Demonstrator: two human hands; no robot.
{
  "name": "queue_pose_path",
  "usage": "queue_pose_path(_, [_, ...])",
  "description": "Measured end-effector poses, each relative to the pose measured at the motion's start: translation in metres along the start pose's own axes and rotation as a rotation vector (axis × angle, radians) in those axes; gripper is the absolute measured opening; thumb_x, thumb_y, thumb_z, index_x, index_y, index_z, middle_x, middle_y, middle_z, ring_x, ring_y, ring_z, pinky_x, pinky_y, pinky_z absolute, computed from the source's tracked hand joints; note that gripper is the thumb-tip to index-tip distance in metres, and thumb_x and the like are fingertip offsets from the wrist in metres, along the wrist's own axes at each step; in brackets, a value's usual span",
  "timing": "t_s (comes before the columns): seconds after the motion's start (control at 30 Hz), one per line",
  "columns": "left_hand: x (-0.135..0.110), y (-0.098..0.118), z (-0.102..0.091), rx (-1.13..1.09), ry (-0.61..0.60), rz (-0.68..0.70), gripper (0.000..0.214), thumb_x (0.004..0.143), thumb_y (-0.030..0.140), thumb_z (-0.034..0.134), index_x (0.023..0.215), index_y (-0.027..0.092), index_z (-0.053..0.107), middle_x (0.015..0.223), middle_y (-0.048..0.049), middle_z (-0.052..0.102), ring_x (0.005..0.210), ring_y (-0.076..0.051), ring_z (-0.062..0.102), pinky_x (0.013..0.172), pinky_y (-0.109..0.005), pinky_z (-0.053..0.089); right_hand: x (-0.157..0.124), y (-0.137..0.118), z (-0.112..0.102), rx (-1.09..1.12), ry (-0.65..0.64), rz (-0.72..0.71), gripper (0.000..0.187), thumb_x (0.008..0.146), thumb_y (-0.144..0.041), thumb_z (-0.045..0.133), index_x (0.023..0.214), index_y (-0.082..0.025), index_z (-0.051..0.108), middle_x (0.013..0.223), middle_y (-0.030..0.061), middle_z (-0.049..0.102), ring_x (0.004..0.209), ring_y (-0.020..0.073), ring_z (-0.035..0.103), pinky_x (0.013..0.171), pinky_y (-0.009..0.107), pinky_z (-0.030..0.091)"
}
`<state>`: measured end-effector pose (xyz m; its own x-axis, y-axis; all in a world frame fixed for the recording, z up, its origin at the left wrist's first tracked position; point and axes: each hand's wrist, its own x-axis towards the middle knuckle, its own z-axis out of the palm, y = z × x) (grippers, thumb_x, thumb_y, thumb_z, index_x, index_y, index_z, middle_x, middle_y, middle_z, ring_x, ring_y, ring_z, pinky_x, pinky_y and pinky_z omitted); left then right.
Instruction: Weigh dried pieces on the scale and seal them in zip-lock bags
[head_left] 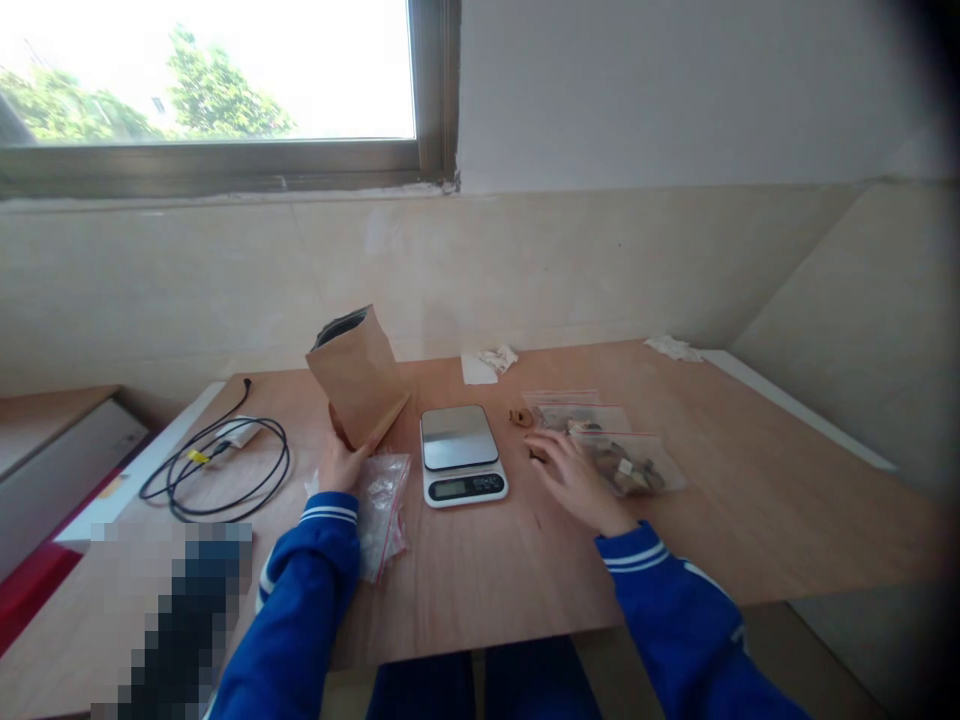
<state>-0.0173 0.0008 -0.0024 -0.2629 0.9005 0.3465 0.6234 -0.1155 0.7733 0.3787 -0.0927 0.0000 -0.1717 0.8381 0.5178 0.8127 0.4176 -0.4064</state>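
Note:
A brown paper bag (356, 375) with a dark lining at its open mouth stands tilted on the wooden table. My left hand (345, 462) is closed around its lower part, thumb and fingers on either side. Clear plastic zip bags (384, 500) lie right beside that hand. To the right of the paper bag is a white kitchen scale (463, 455) with a metal plate. My right hand (571, 475) is spread low over the table, beside clear zip bags holding brown pieces (637, 472). A small dark spot shows under its fingertips; I cannot make it out.
A small brown piece (519, 416) lies between scale and zip bags. A coiled black cable (225, 470) with a white adapter (238, 432) is at the left. Crumpled tissue (499, 358) and more white paper (673, 347) lie near the wall. A blurred-out dark object (184, 620) is front left.

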Motion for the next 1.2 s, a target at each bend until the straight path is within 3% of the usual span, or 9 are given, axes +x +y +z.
queue_pose_path(0.13, [-0.005, -0.008, 0.005, 0.073, -0.01, -0.104, 0.051, 0.068, 0.045, 0.067, 0.107, 0.015, 0.058, 0.098, -0.0153, 0.067, 0.098, -0.036, 0.062, 0.085, -0.049, 0.047, 0.013, 0.001, 0.027, -0.047, -0.075, 0.005, 0.032, 0.083, -0.017, 0.045, 0.11, -0.022, 0.061, 0.11, 0.0109, 0.061, 0.106, 0.0274, 0.055, 0.097, 0.05, 0.041])
queue_pose_path(0.27, [-0.008, -0.014, 0.003, -0.012, 0.002, -0.122, 0.049, 0.07, 0.042, 0.065, 0.111, 0.015, 0.058, 0.1, -0.0135, 0.067, 0.096, -0.032, 0.063, 0.084, -0.044, 0.048, 0.032, 0.008, 0.038, -0.057, -0.053, 0.03, 0.038, 0.08, -0.004, 0.04, 0.109, -0.018, 0.06, 0.103, 0.0108, 0.063, 0.102, 0.0249, 0.057, 0.092, 0.044, 0.045])
queue_pose_path(0.43, [-0.009, -0.012, -0.002, -0.106, 0.043, -0.087, 0.047, 0.067, 0.032, 0.068, 0.11, 0.015, 0.059, 0.097, -0.011, 0.067, 0.098, -0.031, 0.062, 0.088, -0.045, 0.048, 0.037, 0.004, 0.051, -0.155, -0.094, 0.116, 0.024, 0.076, -0.007, 0.052, 0.095, -0.017, 0.063, 0.1, 0.0123, 0.064, 0.104, 0.0278, 0.057, 0.092, 0.045, 0.044])
queue_pose_path(0.57, [-0.01, -0.009, -0.003, -0.205, 0.041, -0.075, 0.043, 0.064, 0.026, 0.07, 0.104, 0.016, 0.06, 0.093, -0.008, 0.068, 0.095, -0.029, 0.063, 0.088, -0.044, 0.048, 0.036, 0.003, 0.053, -0.052, -0.027, 0.174, 0.023, 0.077, -0.009, 0.052, 0.097, -0.015, 0.063, 0.101, 0.013, 0.065, 0.098, 0.0261, 0.061, 0.088, 0.043, 0.048])
queue_pose_path(0.7, [-0.01, -0.007, -0.004, -0.262, 0.032, -0.067, 0.038, 0.063, 0.023, 0.07, 0.099, 0.015, 0.06, 0.091, -0.0071, 0.067, 0.092, -0.028, 0.063, 0.087, -0.044, 0.049, 0.059, -0.02, 0.051, 0.144, 0.03, 0.112, 0.029, 0.081, -0.019, 0.055, 0.109, -0.016, 0.061, 0.106, 0.0119, 0.066, 0.097, 0.0235, 0.063, 0.086, 0.041, 0.05])
queue_pose_path(0.8, [-0.011, -0.006, -0.005, -0.324, 0.025, -0.055, 0.036, 0.063, 0.016, 0.068, 0.098, 0.015, 0.058, 0.091, -0.0072, 0.067, 0.092, -0.026, 0.062, 0.085, -0.042, 0.05, 0.084, -0.049, 0.061, 0.25, -0.069, -0.017, 0.022, 0.083, -0.026, 0.057, 0.103, -0.019, 0.065, 0.098, 0.0077, 0.069, 0.09, 0.0199, 0.064, 0.081, 0.035, 0.051])
queue_pose_path(0.93, [-0.013, -0.006, -0.005, -0.362, 0.006, -0.069, 0.039, 0.061, 0.011, 0.067, 0.098, 0.015, 0.057, 0.09, -0.0065, 0.067, 0.089, -0.026, 0.063, 0.081, -0.04, 0.051, 0.104, -0.068, 0.077, 0.259, -0.072, -0.039, 0.019, 0.083, -0.033, 0.06, 0.097, -0.022, 0.068, 0.094, 0.0055, 0.071, 0.091, 0.0203, 0.064, 0.084, 0.035, 0.05])
queue_pose_path(1.03, [-0.014, -0.007, -0.005, -0.348, -0.013, -0.097, 0.04, 0.059, 0.011, 0.066, 0.098, 0.016, 0.058, 0.086, -0.0055, 0.066, 0.085, -0.025, 0.063, 0.077, -0.038, 0.052, 0.104, -0.054, 0.081, 0.198, -0.032, -0.005, 0.024, 0.089, -0.03, 0.051, 0.105, -0.021, 0.067, 0.107, 0.0094, 0.068, 0.105, 0.0227, 0.06, 0.094, 0.041, 0.046])
queue_pose_path(1.2, [-0.014, -0.005, -0.007, -0.325, -0.038, -0.07, 0.04, 0.057, 0.012, 0.063, 0.097, 0.017, 0.058, 0.09, -0.0046, 0.066, 0.081, -0.022, 0.061, 0.07, -0.032, 0.05, 0.084, -0.002, 0.068, -0.149, -0.018, 0.196, 0.033, 0.086, -0.012, 0.047, 0.116, -0.008, 0.059, 0.127, 0.0216, 0.056, 0.124, 0.0326, 0.046, 0.104, 0.05, 0.033])
